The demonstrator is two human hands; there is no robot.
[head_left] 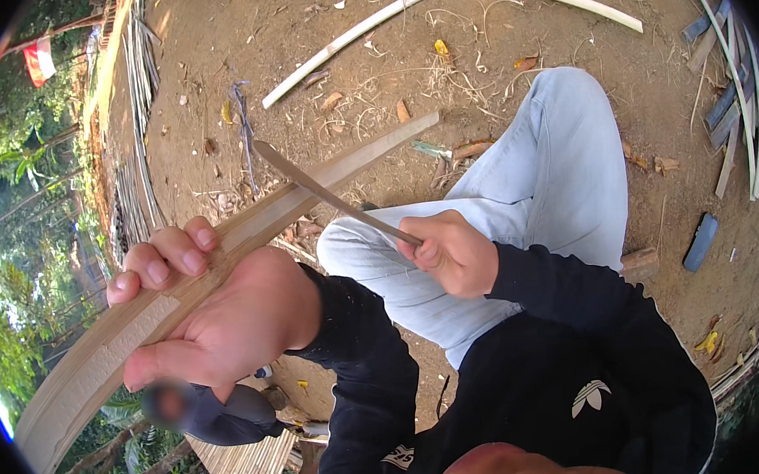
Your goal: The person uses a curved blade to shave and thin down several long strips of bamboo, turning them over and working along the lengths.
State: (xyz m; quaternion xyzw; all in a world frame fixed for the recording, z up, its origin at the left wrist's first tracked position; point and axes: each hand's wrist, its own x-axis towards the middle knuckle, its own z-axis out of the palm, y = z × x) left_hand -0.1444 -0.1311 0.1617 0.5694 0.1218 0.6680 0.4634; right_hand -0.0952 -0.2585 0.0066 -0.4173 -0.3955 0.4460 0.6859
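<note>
I have the left grip point(230, 324) wrapped around a long, flat, grainy wooden strip point(256, 227) slanting across my left side. My right grip point(452, 253) is closed on the near end of a slim brownish blade point(332, 200) crossing the strip; I cannot tell whether they touch. Curly shavings point(465, 80) litter dry earth point(205, 63).

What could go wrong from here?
1. Cut: the knife crosses the wooden strip ahead of the bare left hand; a stroke toward that hand could catch it.
2. Leg: the right hand grips the knife above the light jeans, so a slip could perhaps nick a leg.
3. Twist: only the left hand visibly grips the long strip, so it might turn under pressure.
</note>
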